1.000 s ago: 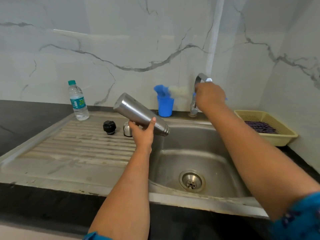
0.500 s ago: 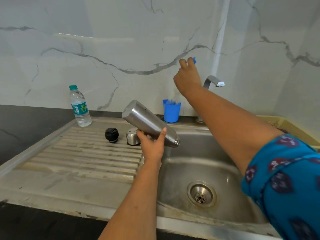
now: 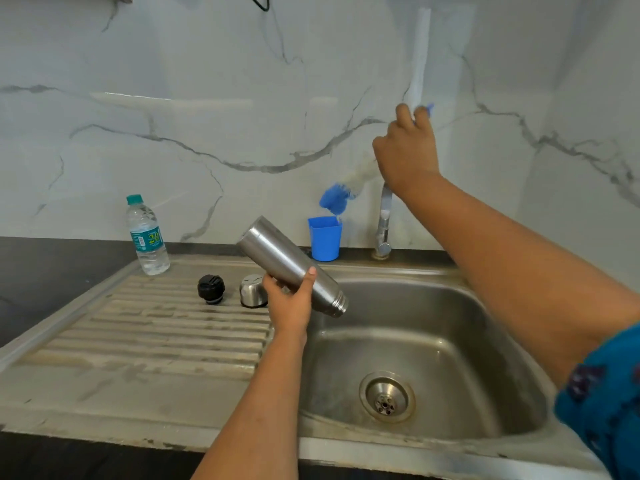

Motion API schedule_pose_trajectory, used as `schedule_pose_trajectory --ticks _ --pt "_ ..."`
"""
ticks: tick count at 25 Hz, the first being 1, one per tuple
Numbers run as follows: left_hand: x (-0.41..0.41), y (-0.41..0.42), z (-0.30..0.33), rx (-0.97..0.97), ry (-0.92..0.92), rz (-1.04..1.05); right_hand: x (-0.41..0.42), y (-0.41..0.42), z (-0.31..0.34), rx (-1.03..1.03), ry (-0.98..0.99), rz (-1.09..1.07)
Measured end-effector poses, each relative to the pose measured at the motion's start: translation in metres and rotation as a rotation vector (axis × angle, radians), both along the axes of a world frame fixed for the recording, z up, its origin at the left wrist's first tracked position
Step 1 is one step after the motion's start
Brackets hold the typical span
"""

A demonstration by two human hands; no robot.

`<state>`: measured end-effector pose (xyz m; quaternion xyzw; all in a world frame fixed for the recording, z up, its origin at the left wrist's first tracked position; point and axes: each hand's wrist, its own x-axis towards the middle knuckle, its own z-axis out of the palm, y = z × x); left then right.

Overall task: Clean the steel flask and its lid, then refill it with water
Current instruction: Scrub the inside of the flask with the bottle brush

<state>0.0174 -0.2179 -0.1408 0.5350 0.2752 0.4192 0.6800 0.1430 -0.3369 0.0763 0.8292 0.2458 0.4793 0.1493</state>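
Two bare hands work above a steel sink [image 3: 512,306]. The left hand [image 3: 289,304] grips the steel flask [image 3: 291,265] around its middle, thumb up across the near side and fingers curled behind it. That flask is tilted, its closed base raised toward the upper left and its open threaded mouth pointing down and right, over the left edge of the basin.

The right hand [image 3: 408,157] is raised well above and to the right of the flask, in front of the marble wall [image 3: 207,98]. Its fingers curl round the blue handle of a bottle brush [image 3: 337,199], whose tip shows just past the knuckles; the pale bristles and blue end hang down to the left, blurred, directly above a blue cup [image 3: 325,239]. Brush and flask are apart, with the cup standing between and behind them at the back edge of the sink.

Behind the right wrist rises the tap [image 3: 383,226], partly hidden by it. On the ribbed draining board [image 3: 156,327], just left of the left hand, sit a black stopper [image 3: 211,288] and a steel lid [image 3: 252,290], side by side, neither one touched. Farther left, at the board's back corner, stands a plastic water bottle [image 3: 147,237] with a green cap. The drain [image 3: 387,396] lies in the basin floor, below the right forearm.
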Motion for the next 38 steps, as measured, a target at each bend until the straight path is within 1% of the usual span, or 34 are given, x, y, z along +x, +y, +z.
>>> schedule_pose_trajectory --ticks 2,5,7,8,10,11,14,16,17,18,20,21,22,24,27,30,31,33,37,38 --pt "-0.006 -0.001 0.004 -0.024 0.007 -0.016 -0.020 -0.028 -0.011 0.083 0.201 -0.052" --pt "-0.015 -0.006 0.008 -0.078 0.030 -0.062 -0.039 -0.083 -0.057 0.256 0.705 -0.116" --pt "-0.022 -0.012 0.006 -0.092 0.070 -0.115 -0.040 -0.105 -0.110 0.266 1.033 -0.133" --pt "-0.025 -0.016 0.004 -0.095 0.093 -0.143 -0.043 -0.112 -0.136 0.281 1.155 -0.136" --pt "-0.029 -0.026 0.000 -0.106 0.122 -0.164 -0.054 -0.123 -0.174 0.331 1.277 -0.156" --pt "-0.030 -0.030 -0.001 -0.110 0.131 -0.164 -0.059 -0.126 -0.187 0.346 1.267 -0.178" --pt "-0.036 -0.037 -0.002 -0.128 0.140 -0.168 -0.068 -0.133 -0.196 0.231 1.168 -0.243" --pt "-0.038 -0.039 -0.003 -0.158 0.115 -0.178 -0.062 -0.135 -0.193 0.279 1.241 -0.214" --pt "-0.038 -0.038 -0.003 -0.176 0.106 -0.181 -0.055 -0.135 -0.192 0.373 1.313 -0.150" --pt "-0.038 -0.036 -0.002 -0.196 0.098 -0.183 -0.050 -0.137 -0.191 0.519 1.418 -0.058" --pt "-0.037 -0.033 -0.001 -0.256 0.063 -0.200 -0.051 -0.141 -0.193 0.843 1.645 0.213" --pt "-0.038 -0.031 0.000 -0.283 0.033 -0.218 -0.056 -0.142 -0.195 0.935 1.690 0.359" --pt "-0.040 -0.030 0.003 -0.294 0.014 -0.239 -0.060 -0.142 -0.197 0.970 1.699 0.477" --pt "-0.042 -0.029 0.006 -0.288 0.007 -0.279 -0.066 -0.136 -0.200 0.947 1.681 0.626" --pt "-0.041 -0.018 0.007 -0.310 -0.031 -0.272 -0.075 -0.130 -0.196 0.857 1.745 0.652" --pt "-0.043 -0.002 0.010 -0.354 -0.137 -0.159 -0.078 -0.145 -0.191 0.694 1.856 0.651" --pt "-0.043 0.004 0.011 -0.361 -0.171 -0.129 -0.082 -0.149 -0.190 0.661 1.863 0.651" --pt "-0.046 0.007 0.013 -0.367 -0.208 -0.121 -0.088 -0.144 -0.190 0.698 1.811 0.667" --pt "-0.044 -0.011 0.011 -0.309 -0.142 -0.329 -0.099 -0.102 -0.189 0.886 1.580 0.685" --pt "-0.043 -0.014 0.012 -0.298 -0.144 -0.360 -0.100 -0.097 -0.188 0.925 1.568 0.688"
